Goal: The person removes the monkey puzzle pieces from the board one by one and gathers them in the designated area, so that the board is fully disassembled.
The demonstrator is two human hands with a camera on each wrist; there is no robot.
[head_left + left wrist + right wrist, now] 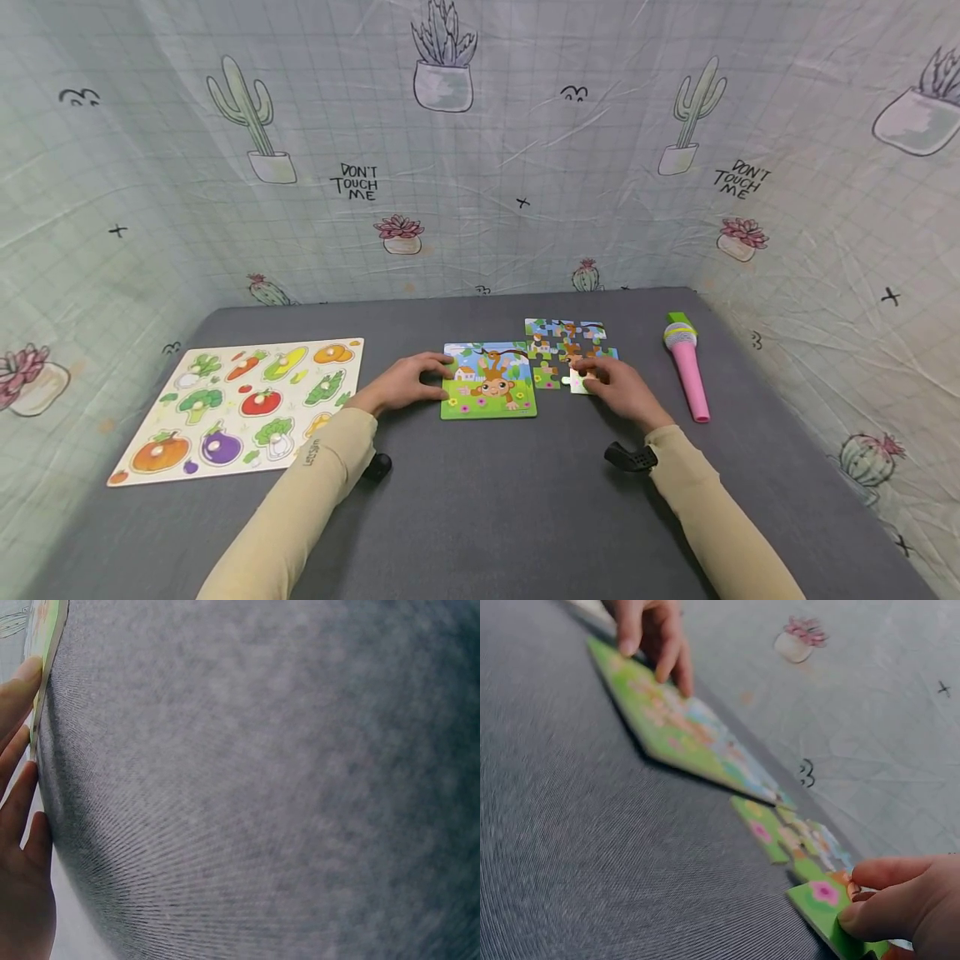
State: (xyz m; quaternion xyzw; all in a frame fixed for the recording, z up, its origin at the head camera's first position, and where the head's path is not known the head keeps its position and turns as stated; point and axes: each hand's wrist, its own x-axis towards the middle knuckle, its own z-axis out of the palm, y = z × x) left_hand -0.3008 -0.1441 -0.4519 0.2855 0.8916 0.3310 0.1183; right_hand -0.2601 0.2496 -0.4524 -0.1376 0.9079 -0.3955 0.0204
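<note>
My left hand (408,382) rests its fingertips on the left edge of a square puzzle board (480,408) that shows a complete monkey picture. In the left wrist view, fingertips touch the thin edge of that board (56,637). Just right of it, my right hand (618,392) pinches a puzzle piece (814,900) with a pink flower on green, at the near side of a group of jigsaw pieces (546,375). These pieces lie close together with gaps, forming a similar picture. My fingers hide part of them.
On the left lies a large white vegetable board (225,400) with knobbed pieces. A pink toy microphone (690,379) with a green end lies at the right. The dark grey table (487,508) is bordered by a printed cloth (465,183) at the back and sides.
</note>
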